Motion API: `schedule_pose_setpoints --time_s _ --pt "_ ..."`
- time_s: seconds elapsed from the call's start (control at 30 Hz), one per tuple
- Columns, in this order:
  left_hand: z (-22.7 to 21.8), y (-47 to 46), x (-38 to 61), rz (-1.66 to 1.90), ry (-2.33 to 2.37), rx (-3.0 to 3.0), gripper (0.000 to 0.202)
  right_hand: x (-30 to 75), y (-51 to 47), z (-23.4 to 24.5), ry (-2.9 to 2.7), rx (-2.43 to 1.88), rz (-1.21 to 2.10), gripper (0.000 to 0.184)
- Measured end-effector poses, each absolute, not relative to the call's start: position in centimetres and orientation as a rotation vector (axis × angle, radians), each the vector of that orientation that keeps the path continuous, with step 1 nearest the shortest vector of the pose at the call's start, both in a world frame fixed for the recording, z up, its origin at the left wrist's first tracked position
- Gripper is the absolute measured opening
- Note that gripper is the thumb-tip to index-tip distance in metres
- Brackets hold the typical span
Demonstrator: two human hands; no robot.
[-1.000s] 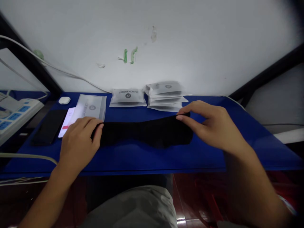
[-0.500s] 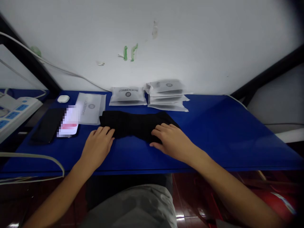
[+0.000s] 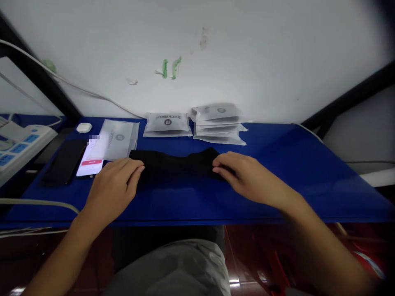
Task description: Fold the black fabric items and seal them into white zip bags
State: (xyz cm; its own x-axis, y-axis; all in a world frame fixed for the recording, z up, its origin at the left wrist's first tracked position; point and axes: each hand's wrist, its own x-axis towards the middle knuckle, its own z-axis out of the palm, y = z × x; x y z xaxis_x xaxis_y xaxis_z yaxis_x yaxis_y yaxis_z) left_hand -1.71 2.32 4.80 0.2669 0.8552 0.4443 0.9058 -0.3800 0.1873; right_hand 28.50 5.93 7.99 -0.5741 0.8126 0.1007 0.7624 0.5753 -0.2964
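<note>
A black piece of cloth (image 3: 175,163), folded into a short band, lies on the blue table (image 3: 277,181) in front of me. My left hand (image 3: 112,187) grips its left end with curled fingers. My right hand (image 3: 247,176) grips its right end, fingers pressed on the fabric. Behind the cloth lie a flat white packet (image 3: 116,139), a filled white packet (image 3: 167,123) and a stack of white packets (image 3: 217,123) along the wall.
A lit phone (image 3: 90,158) and a dark phone (image 3: 64,161) lie at the left, with a white earbud case (image 3: 84,127) behind them. A power strip (image 3: 18,144) and white cables sit at the far left. The wall stands close behind the table.
The cloth was stretched long a second ago; it has been folded over to about half its length. Both hands moved inward, pressed it flat, and now hold its two ends.
</note>
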Motion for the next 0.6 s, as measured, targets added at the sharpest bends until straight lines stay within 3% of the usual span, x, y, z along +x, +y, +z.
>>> schedule_pose_setpoints --time_s 0.3,0.47,0.53,0.6 --pt "8.2 1.8 -2.1 -0.958 -1.871 -2.382 0.021 29.5 7.1 11.2 -2.446 -1.279 0.421 0.020" --pt "9.4 3.0 -2.1 -0.873 -1.927 -2.400 0.023 29.8 8.8 11.1 -2.449 -1.313 0.438 0.021" --pt "9.2 4.2 -1.4 -0.823 -1.921 -2.278 0.022 29.2 10.1 10.1 -2.427 -1.366 0.310 0.019" --pt "8.3 5.1 -0.4 -0.831 -1.866 -2.091 0.024 28.4 11.0 8.8 -2.347 -1.464 -0.029 0.017"
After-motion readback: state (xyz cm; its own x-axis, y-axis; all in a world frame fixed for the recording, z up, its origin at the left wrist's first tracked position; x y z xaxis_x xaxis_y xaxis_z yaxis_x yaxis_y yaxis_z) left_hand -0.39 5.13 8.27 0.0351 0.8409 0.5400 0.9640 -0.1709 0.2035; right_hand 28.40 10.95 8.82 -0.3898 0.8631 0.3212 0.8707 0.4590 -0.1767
